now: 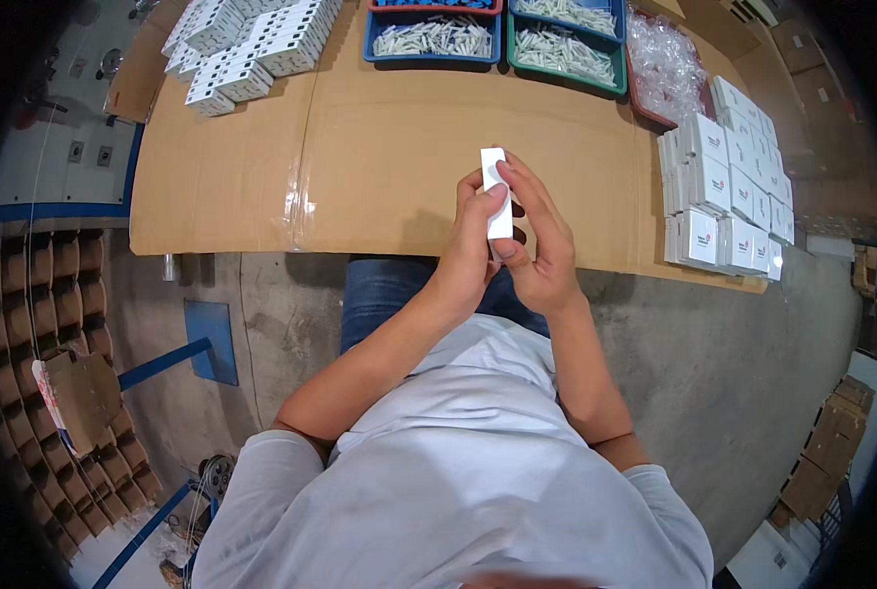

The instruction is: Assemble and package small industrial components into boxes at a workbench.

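Note:
Between my two hands, over the near edge of the table, is a small white box (498, 218), standing on end with a narrow side facing up. My left hand (470, 240) grips it from the left, thumb laid across its face. From the other side my right hand (544, 245) closes round it, with fingertips at its upper end and the thumb near its lower end. The far side of the box is hidden by my fingers.
Stacked white boxes (738, 187) stand at the table's right; more white boxes (252, 49) are piled far left. Along the back are a blue tray (433, 61) and a green tray (568, 81) of small white parts, and clear plastic pieces (666, 64). Cardboard (379, 147) covers the table.

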`<state>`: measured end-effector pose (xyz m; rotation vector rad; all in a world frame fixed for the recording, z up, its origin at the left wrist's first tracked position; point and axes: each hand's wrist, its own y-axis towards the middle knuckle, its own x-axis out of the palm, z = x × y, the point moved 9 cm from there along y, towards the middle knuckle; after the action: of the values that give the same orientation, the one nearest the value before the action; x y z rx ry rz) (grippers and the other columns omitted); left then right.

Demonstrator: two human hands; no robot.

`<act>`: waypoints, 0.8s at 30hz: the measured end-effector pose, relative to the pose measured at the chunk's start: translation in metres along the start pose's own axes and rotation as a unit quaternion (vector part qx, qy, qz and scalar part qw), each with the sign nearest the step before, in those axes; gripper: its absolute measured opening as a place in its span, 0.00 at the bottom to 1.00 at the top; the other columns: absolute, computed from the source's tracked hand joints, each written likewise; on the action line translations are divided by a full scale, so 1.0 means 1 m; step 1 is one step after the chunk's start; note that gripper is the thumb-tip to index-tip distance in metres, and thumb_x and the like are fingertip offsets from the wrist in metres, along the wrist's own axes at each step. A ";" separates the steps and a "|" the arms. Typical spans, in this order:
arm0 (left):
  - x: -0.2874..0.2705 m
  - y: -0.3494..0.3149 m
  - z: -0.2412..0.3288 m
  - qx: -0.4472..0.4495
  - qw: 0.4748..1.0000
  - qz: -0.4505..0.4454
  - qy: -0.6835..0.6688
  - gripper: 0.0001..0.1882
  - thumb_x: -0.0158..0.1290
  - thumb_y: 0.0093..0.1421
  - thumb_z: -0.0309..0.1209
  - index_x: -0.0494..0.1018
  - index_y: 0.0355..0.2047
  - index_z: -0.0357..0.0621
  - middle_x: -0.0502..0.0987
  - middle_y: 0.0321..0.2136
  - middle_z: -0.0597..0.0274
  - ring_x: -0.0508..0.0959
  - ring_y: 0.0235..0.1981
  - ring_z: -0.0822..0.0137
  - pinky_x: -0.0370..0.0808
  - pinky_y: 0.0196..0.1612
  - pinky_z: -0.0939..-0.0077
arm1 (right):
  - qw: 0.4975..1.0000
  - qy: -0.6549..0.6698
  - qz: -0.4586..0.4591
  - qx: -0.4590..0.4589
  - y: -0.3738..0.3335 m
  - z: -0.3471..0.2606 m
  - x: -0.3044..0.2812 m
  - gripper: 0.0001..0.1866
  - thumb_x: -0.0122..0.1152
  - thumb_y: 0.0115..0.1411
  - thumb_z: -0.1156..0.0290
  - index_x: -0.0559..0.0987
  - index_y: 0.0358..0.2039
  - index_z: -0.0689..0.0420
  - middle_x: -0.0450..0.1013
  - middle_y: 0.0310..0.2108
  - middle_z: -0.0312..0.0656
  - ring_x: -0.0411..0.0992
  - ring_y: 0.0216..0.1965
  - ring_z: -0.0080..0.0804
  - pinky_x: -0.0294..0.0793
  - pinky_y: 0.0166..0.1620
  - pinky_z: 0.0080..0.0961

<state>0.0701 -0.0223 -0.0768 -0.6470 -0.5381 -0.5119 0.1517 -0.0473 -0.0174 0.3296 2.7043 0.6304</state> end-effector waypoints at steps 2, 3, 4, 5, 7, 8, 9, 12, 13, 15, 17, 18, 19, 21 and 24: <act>0.000 0.002 0.002 0.011 1.000 0.006 -0.001 0.26 0.46 0.67 0.53 0.62 0.59 0.55 0.73 0.43 0.64 0.77 0.39 0.70 0.76 0.41 0.73 | 0.998 -0.024 0.008 -0.050 -0.003 -0.001 0.003 0.36 0.63 0.65 0.51 0.70 0.65 0.63 0.64 0.66 0.59 0.68 0.63 0.55 0.69 0.61 0.38; -0.002 0.002 0.001 0.019 1.000 0.014 0.002 0.26 0.45 0.68 0.53 0.62 0.59 0.54 0.73 0.43 0.64 0.77 0.39 0.70 0.76 0.41 0.73 | 0.998 -0.026 0.007 -0.049 -0.003 0.000 0.004 0.36 0.63 0.65 0.51 0.70 0.65 0.63 0.64 0.66 0.59 0.68 0.63 0.55 0.69 0.61 0.38; -0.004 0.001 0.000 0.026 0.999 0.021 0.004 0.25 0.45 0.68 0.53 0.63 0.58 0.54 0.73 0.42 0.65 0.77 0.40 0.70 0.76 0.41 0.73 | 0.998 -0.036 0.016 -0.053 -0.004 -0.001 0.004 0.36 0.62 0.65 0.50 0.70 0.64 0.64 0.64 0.65 0.59 0.68 0.63 0.56 0.69 0.61 0.39; -0.003 0.002 0.000 0.025 0.999 0.020 0.001 0.25 0.45 0.68 0.53 0.63 0.58 0.54 0.73 0.42 0.65 0.77 0.40 0.70 0.76 0.41 0.73 | 0.997 -0.045 0.025 -0.058 -0.004 -0.003 0.004 0.37 0.62 0.65 0.49 0.70 0.64 0.65 0.65 0.65 0.60 0.68 0.63 0.56 0.69 0.62 0.39; -0.003 0.005 0.003 0.043 0.999 0.016 -0.007 0.26 0.45 0.68 0.53 0.63 0.60 0.53 0.74 0.42 0.65 0.77 0.39 0.71 0.76 0.41 0.74 | 0.998 -0.021 0.036 -0.041 -0.006 0.000 0.006 0.37 0.62 0.65 0.48 0.70 0.64 0.64 0.65 0.65 0.60 0.68 0.63 0.56 0.69 0.62 0.40; -0.003 0.005 0.005 0.046 0.999 0.016 -0.009 0.26 0.45 0.68 0.53 0.63 0.60 0.53 0.74 0.42 0.65 0.77 0.39 0.71 0.76 0.41 0.74 | 0.998 0.007 0.050 -0.023 -0.006 0.004 0.004 0.37 0.62 0.65 0.48 0.70 0.64 0.63 0.65 0.65 0.60 0.68 0.63 0.56 0.69 0.61 0.40; -0.002 0.004 0.007 0.048 0.999 0.015 -0.011 0.27 0.45 0.68 0.50 0.61 0.60 0.48 0.73 0.44 0.61 0.76 0.41 0.70 0.75 0.42 0.73 | 0.998 0.007 0.048 -0.026 -0.005 0.004 0.003 0.37 0.62 0.65 0.48 0.70 0.64 0.63 0.65 0.65 0.60 0.68 0.63 0.56 0.69 0.61 0.40; -0.001 0.003 0.007 0.053 0.998 0.013 -0.016 0.28 0.46 0.68 0.48 0.60 0.61 0.43 0.72 0.45 0.57 0.75 0.44 0.69 0.74 0.43 0.72 | 0.999 -0.020 0.031 -0.037 -0.003 0.003 0.003 0.37 0.62 0.64 0.46 0.72 0.63 0.62 0.66 0.64 0.61 0.69 0.62 0.56 0.70 0.61 0.40; -0.002 0.004 0.007 0.055 0.998 0.014 -0.018 0.28 0.46 0.68 0.47 0.60 0.61 0.43 0.72 0.45 0.56 0.75 0.45 0.68 0.74 0.43 0.71 | 0.999 -0.017 0.033 -0.033 -0.003 0.004 0.003 0.38 0.63 0.63 0.45 0.72 0.63 0.62 0.66 0.64 0.61 0.69 0.62 0.55 0.71 0.60 0.40; -0.003 0.003 0.007 0.053 0.998 0.011 -0.009 0.28 0.46 0.68 0.47 0.60 0.61 0.43 0.72 0.45 0.57 0.75 0.44 0.68 0.74 0.43 0.71 | 0.999 -0.013 0.035 -0.034 -0.004 0.004 0.003 0.38 0.64 0.63 0.45 0.73 0.62 0.62 0.66 0.64 0.61 0.70 0.61 0.55 0.72 0.59 0.39; -0.004 0.001 0.008 0.056 0.998 0.014 -0.001 0.28 0.45 0.68 0.47 0.60 0.61 0.43 0.72 0.45 0.57 0.75 0.44 0.68 0.74 0.43 0.71 | 0.999 -0.021 0.034 -0.031 -0.003 0.003 0.002 0.37 0.64 0.62 0.45 0.73 0.62 0.62 0.67 0.63 0.61 0.71 0.61 0.54 0.73 0.58 0.39; -0.004 0.000 0.006 0.051 0.999 0.020 0.003 0.29 0.46 0.67 0.47 0.59 0.62 0.43 0.71 0.45 0.57 0.75 0.43 0.68 0.74 0.42 0.71 | 0.999 -0.018 0.031 -0.037 -0.004 0.003 0.002 0.37 0.64 0.62 0.45 0.73 0.62 0.62 0.67 0.63 0.61 0.71 0.61 0.54 0.73 0.58 0.39; -0.005 -0.001 0.005 0.043 0.999 0.025 0.008 0.30 0.46 0.67 0.48 0.59 0.62 0.43 0.71 0.45 0.57 0.74 0.42 0.68 0.74 0.42 0.72 | 0.999 -0.022 0.032 -0.037 -0.005 0.004 0.002 0.37 0.65 0.62 0.45 0.73 0.61 0.62 0.67 0.63 0.61 0.71 0.61 0.53 0.73 0.58 0.39; -0.005 0.000 0.002 0.037 0.999 0.025 0.011 0.30 0.46 0.67 0.48 0.59 0.62 0.42 0.71 0.45 0.58 0.74 0.41 0.68 0.74 0.42 0.72 | 0.999 -0.032 0.033 -0.030 -0.006 0.005 -0.001 0.38 0.65 0.62 0.45 0.73 0.61 0.63 0.68 0.62 0.60 0.71 0.60 0.53 0.74 0.58 0.40; -0.004 0.002 0.001 0.032 0.999 0.025 0.006 0.32 0.47 0.66 0.49 0.59 0.63 0.42 0.70 0.44 0.58 0.73 0.40 0.68 0.73 0.42 0.72 | 0.998 -0.034 0.035 -0.038 -0.006 0.005 -0.002 0.39 0.66 0.61 0.44 0.73 0.61 0.63 0.68 0.62 0.60 0.71 0.61 0.53 0.73 0.59 0.40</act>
<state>0.0681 -0.0192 -0.0793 -0.5934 -0.5240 -0.4503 0.1549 -0.0515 -0.0237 0.4198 2.6065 0.7261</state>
